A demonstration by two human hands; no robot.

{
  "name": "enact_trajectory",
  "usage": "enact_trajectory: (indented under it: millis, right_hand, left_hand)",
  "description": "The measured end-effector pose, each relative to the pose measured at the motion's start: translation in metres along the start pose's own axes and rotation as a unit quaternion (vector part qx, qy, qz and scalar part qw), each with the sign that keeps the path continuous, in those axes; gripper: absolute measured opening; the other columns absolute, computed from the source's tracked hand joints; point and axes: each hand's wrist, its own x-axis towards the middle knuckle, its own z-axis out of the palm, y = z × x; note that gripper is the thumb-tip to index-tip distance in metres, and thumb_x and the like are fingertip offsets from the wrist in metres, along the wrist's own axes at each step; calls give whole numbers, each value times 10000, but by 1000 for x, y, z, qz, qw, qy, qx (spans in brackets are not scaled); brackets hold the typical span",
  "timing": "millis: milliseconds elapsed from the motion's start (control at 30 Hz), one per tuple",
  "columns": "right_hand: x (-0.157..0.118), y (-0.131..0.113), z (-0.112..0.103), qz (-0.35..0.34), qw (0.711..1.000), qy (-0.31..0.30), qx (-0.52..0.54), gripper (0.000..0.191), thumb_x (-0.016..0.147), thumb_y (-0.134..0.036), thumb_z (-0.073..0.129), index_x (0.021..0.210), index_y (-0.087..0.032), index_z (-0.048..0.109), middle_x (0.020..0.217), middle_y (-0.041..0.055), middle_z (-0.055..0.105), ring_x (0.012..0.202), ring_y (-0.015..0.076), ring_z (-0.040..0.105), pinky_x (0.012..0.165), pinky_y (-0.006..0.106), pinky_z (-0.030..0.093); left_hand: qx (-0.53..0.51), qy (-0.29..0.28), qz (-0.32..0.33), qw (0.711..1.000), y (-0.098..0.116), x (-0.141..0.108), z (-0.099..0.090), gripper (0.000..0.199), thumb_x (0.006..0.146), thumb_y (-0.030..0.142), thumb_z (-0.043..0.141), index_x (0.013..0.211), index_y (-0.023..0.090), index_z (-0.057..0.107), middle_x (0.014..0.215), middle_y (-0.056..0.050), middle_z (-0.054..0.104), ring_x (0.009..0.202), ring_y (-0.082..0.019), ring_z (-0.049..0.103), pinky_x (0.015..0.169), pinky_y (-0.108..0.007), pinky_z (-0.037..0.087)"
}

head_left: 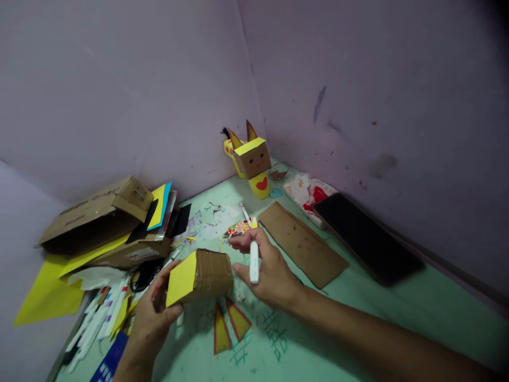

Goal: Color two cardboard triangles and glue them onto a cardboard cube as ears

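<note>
1. A small cardboard box (214, 273), creased brown with a smooth yellow face, is held above the table (318, 339); it is clamped between the thumb and fingers of the left hand (153, 310).
2. A white marker (254, 262) is held in the right hand (272, 273), just right of the box; the thumb and forefinger tips are parted, and whether the box is touched by the thumb cannot be told.
3. Two flat, tapered yellow pieces (222, 330) with reddish edges are laid on the table, on the near side of the box.
4. Beyond the box, a cardboard animal figure (253, 159) is stood upright, with a boxy head, pointed ears and a rounded yellow body marked by a red heart.
5. Right of the box, a flat cardboard strip (304, 244), a glossy red-and-white packet (308, 193) and a dark, flat rectangular slab (368, 239) are laid.
6. Left of the box, an open cardboard carton (95, 212) is tilted over colored sheets (159, 207); its shadowed inside cannot be made out. White markers (93, 323) are heaped nearer.
</note>
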Motion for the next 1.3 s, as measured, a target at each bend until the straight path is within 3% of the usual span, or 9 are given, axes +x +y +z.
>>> enact_trajectory:
  millis: [200,333,533,767,900,1000,1100,1200,1300]
  right_hand:
    - [1,6,-2,18,993,-114,-22,701,459,-238,875,947,-279,373,1288,97,545,1087,296,561,863,442,443]
    - [1,11,-3,59,990,-126,-9,663,484,-182,850,926,-274,364,1139,52,607,936,247,607,765,364,472]
    - [8,12,-4,101,983,-151,9,599,559,-96,776,912,-266,324,1150,58,567,955,229,579,794,368,443]
    - [5,27,1,65,984,-168,-12,562,585,-120,751,921,-273,327,1151,58,548,983,262,573,812,401,452]
    - [4,33,1,67,983,-172,-4,549,601,-163,755,913,-289,322,1188,64,548,999,297,584,812,461,472]
    - [8,28,-4,29,986,-162,-18,567,601,-185,786,918,-302,331,1328,80,497,1190,328,486,962,565,364]
    - [13,13,-15,-25,992,-126,2,550,605,-186,805,899,-297,353,1344,77,508,1266,301,433,1049,564,282]
    - [17,-5,-25,-30,998,-8,51,408,698,-200,749,861,-283,384,1178,42,630,1144,256,559,986,496,400]
    - [16,-15,-30,-28,992,105,64,288,767,-223,694,835,-269,417,998,17,703,999,222,636,885,408,474]
  left_hand:
    - [35,-11,-3,999,-2,-5,22,776,407,480,838,1093,227,580,1080,-62,650,1025,-305,597,793,-298,515]
    - [125,-10,43,991,-3,-10,30,713,506,483,802,1125,236,550,1159,-60,598,1057,-288,581,827,-311,513]
    - [177,-36,-11,984,3,-12,35,801,577,526,728,1258,204,454,1269,-81,534,1143,-289,517,929,-338,455]
    - [161,-52,-10,986,10,-14,48,684,626,454,692,1204,174,455,1170,-81,572,1059,-259,542,918,-346,437]
    - [195,-69,-16,978,18,-14,37,854,618,361,711,1351,162,318,1366,-121,433,1204,-261,448,992,-352,382]
    - [291,-88,-66,950,28,-12,13,829,645,356,647,1369,141,308,1359,-137,440,1100,-226,519,887,-317,449]
    - [342,-125,-120,924,35,-13,0,457,673,340,565,1077,127,598,928,-82,665,786,-189,608,686,-282,477]
    - [398,-160,-141,892,36,-21,13,211,683,346,559,741,178,674,688,-40,666,667,-193,612,611,-282,439]
    - [481,-114,-147,857,32,-32,39,257,669,418,601,733,181,676,757,-103,687,757,-292,631,644,-360,421]
